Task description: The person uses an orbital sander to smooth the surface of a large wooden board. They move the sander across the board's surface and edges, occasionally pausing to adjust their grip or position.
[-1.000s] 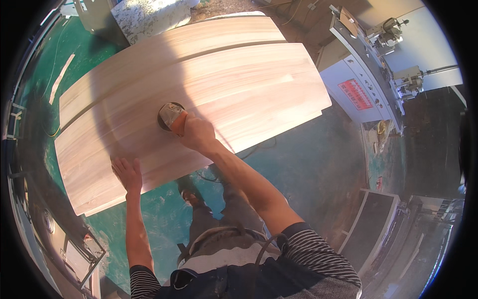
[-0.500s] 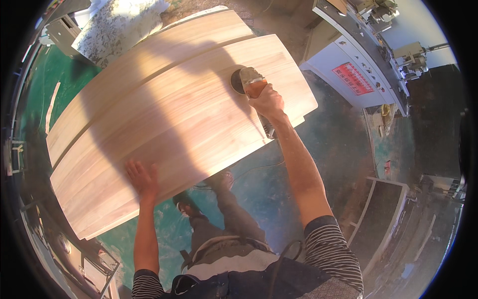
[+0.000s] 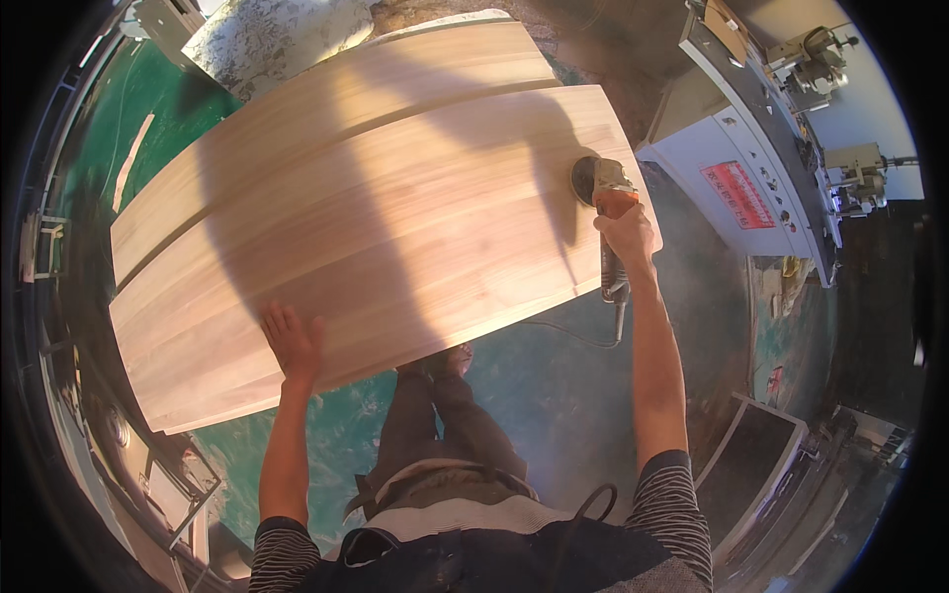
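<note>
A wide pale wooden panel lies before me, its grain running lengthwise. My right hand grips an orange and grey angle grinder near the panel's right end. The grinder's round dark disc is at the wood surface; whether it presses flat cannot be made out. From the tool's rear a cord hangs past the panel's near edge. My left hand rests flat on the panel near its front edge, left of middle, fingers spread and holding nothing. A second wooden panel lies along the far side.
At the right stands a white cabinet with a dark top and a red label, machines beside it. A speckled pale sheet is at the far left. A dark, light-framed box sits lower right on the green floor.
My right hand has carried the angle grinder rightward across the panel, toward its right end. My left hand stays flat on the wood. The whole view has shifted slightly.
</note>
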The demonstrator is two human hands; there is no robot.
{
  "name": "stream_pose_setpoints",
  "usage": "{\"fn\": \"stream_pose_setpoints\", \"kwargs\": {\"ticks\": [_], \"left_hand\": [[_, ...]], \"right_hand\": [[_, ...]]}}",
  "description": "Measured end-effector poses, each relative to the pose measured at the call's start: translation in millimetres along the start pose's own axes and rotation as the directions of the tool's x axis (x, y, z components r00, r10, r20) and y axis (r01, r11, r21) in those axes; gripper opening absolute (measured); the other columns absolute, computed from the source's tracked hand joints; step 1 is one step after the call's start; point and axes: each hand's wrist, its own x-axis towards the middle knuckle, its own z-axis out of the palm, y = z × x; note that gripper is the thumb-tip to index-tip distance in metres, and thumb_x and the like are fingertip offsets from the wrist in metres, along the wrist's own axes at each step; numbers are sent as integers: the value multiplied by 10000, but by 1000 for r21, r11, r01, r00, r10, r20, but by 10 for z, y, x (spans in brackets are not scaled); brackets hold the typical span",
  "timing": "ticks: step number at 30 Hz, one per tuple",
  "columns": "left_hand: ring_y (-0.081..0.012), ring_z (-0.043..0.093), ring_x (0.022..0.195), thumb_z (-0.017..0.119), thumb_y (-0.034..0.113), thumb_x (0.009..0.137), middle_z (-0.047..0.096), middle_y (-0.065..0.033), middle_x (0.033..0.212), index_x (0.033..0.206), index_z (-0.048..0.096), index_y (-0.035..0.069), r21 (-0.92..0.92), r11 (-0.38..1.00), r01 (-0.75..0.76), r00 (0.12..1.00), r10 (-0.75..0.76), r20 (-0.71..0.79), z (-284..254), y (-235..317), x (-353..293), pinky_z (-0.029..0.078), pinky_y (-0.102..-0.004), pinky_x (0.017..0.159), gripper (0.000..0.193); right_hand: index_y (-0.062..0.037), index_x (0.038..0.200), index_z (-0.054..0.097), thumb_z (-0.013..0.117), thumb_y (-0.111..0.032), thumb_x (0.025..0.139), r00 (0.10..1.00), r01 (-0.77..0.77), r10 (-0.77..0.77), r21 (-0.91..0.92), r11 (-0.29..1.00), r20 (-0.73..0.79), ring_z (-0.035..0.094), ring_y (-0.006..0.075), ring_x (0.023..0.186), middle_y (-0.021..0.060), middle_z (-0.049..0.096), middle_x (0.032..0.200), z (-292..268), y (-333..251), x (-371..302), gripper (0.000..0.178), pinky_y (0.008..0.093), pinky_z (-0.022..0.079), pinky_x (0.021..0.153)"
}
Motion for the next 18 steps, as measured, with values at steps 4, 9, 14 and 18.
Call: {"fn": "stream_pose_setpoints", "kwargs": {"ticks": [4, 9, 14, 18], "left_hand": [[-493, 252, 1470, 580, 462, 981, 351, -315, 1531, 1335, 474, -114, 3, 1000, 26, 1000, -26, 7, -53, 31, 0, 175, -593, 1224, 684], [-472, 198, 1508, 557, 498, 982, 330, -307, 1555, 1366, 461, -126, -9, 999, 54, 998, -53, 44, -56, -26, -28, 122, -585, 1243, 738], [-446, 163, 1530, 520, 541, 982, 311, -299, 1581, 1396, 460, -126, -35, 996, 80, 995, -78, 68, -128, -35, -8, 72, -569, 1256, 787], [-438, 176, 1529, 493, 567, 980, 329, -287, 1576, 1402, 471, -115, -23, 993, 113, 976, -107, 187, -217, -15, 55, 77, -562, 1256, 802]], "right_hand": [[110, 1211, 483, 756, -375, 690, 996, 89, -90, 11, 996, 30, 708, 419, 996, 288, 696, 1054, 193, -349, -389, 763, 446, 555, 911], [72, 1178, 484, 763, -348, 756, 950, 272, -272, 24, 962, 153, 716, 406, 961, 266, 711, 1005, 546, -1392, -1112, 657, 464, 561, 869], [48, 1099, 497, 769, -284, 757, 851, 418, -427, 98, 903, 306, 721, 422, 877, 253, 721, 917, 924, -2689, -1843, 549, 481, 572, 806], [47, 1096, 511, 745, -229, 792, 733, 586, -622, 210, 783, 274, 716, 428, 903, 258, 723, 948, 1406, -3383, -2221, 473, 499, 569, 789]]}}
